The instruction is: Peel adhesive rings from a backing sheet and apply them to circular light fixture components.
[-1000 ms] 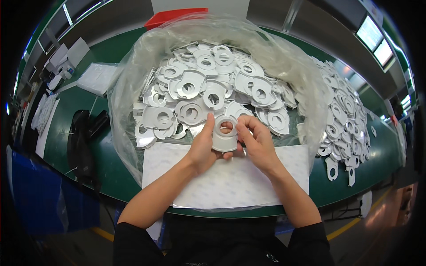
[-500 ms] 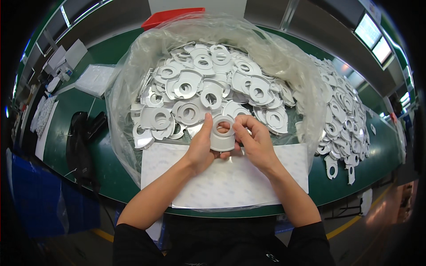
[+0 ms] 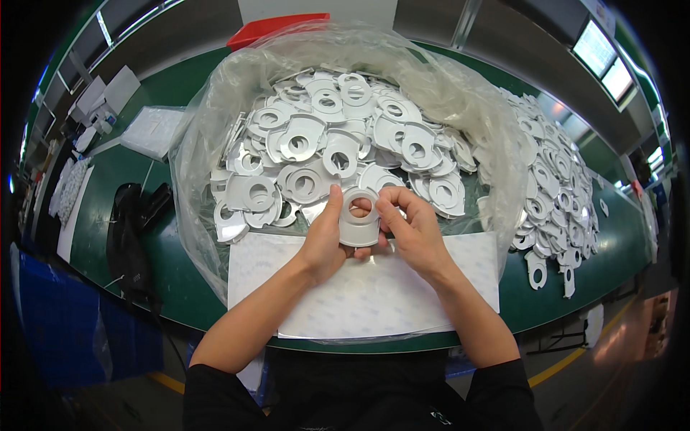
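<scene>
Between both hands I hold a white plastic part [image 3: 359,234] with a round hole and a raised ring, tilted so its face is toward me. My left hand [image 3: 325,241] grips its left edge, thumb up along the side and fingers underneath. On the other side, the thumb and fingers of my right hand [image 3: 411,230] pinch its upper right edge. Just beyond lies a heap of similar white plastic parts [image 3: 339,152] inside a large clear plastic bag [image 3: 198,172]. Below my hands is a white sheet [image 3: 374,294] on the green table [image 3: 194,287].
A second pile of white parts [image 3: 550,187] spreads over the table's right side. To the left are a black hand tool with a cord [image 3: 129,237] and a flat clear-wrapped packet [image 3: 152,131]. Behind the bag stands a red tray [image 3: 277,29]; a blue container [image 3: 79,323] is at lower left.
Hardly anything differs. The white plastic part has tipped very slightly in my fingers, and both hands keep their grip in the same place.
</scene>
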